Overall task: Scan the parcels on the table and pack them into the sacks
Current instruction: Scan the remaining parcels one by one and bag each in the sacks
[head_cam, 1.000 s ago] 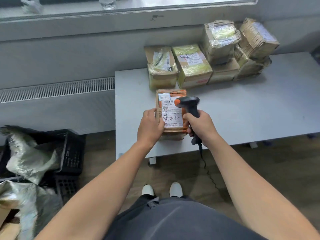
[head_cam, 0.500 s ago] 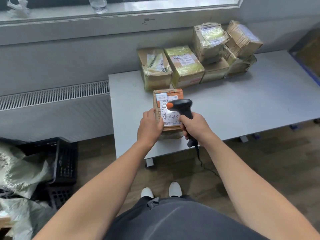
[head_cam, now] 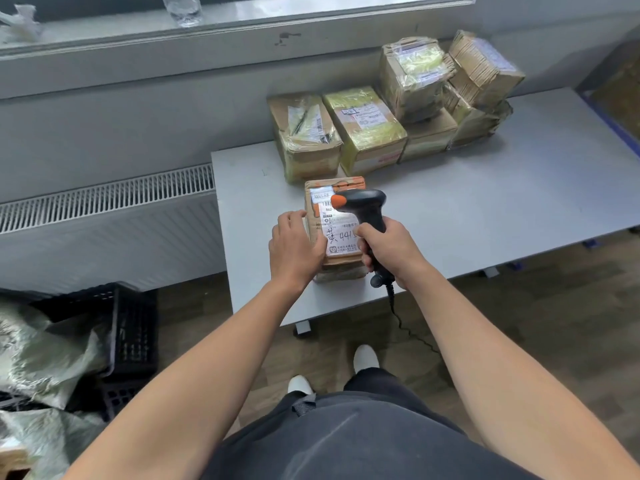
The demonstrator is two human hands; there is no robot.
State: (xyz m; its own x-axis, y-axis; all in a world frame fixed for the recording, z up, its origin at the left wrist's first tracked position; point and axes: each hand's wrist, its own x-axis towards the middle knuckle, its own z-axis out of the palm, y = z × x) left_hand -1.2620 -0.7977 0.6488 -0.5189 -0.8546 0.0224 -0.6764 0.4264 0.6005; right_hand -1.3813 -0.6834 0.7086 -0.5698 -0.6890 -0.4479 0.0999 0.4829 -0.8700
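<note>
Gripped scanner (head_cam: 363, 202) in right hand (head_cam: 391, 251), fingers curled round handle, over parcel (head_cam: 343, 225) on table (head_cam: 485, 209); steadied parcel with left hand (head_cam: 294, 251), fingers loosely flat.

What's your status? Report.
Right hand grips scanner over parcel. Left hand rests on parcel. Other parcels behind, none in the way.
</note>
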